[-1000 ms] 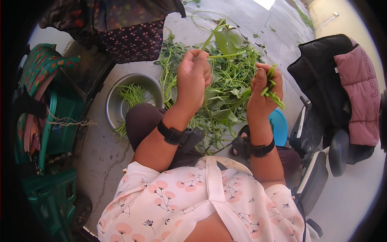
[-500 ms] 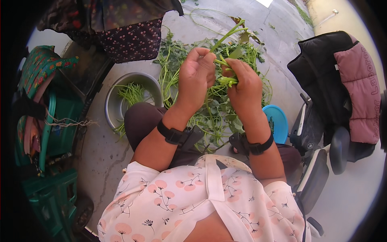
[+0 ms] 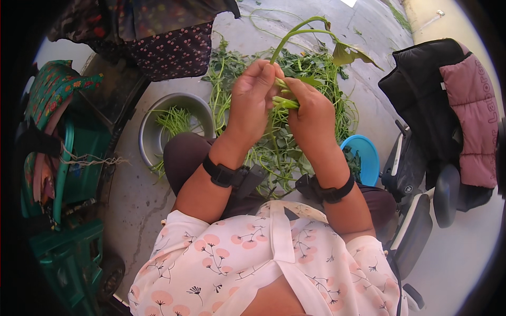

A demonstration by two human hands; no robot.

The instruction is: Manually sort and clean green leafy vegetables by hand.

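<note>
My left hand (image 3: 250,100) is raised in front of me, pinching a long green vine stem (image 3: 288,36). The stem arches up and to the right, ending in a drooping leaf (image 3: 345,55). Close beside it, my right hand (image 3: 313,113) is closed around several short green stem pieces (image 3: 285,102), whose ends point left toward my left fingers. Beneath both hands a tangled heap of leafy vines (image 3: 337,89) is spread on the floor. To the left, a metal basin (image 3: 146,138) contains a bundle of thin green stems (image 3: 174,121).
Right of my knee stands a blue bowl (image 3: 372,163) with dark leaves inside. A chair or seat frame (image 3: 400,163) and a black-and-pink padded vest (image 3: 477,126) are on the right. Green plastic crates (image 3: 68,253) and patterned cloths (image 3: 174,52) are at the left.
The vine stem now arches over to the right with its leaf hanging out. My right hand has shifted slightly left and down, nearer my left hand.
</note>
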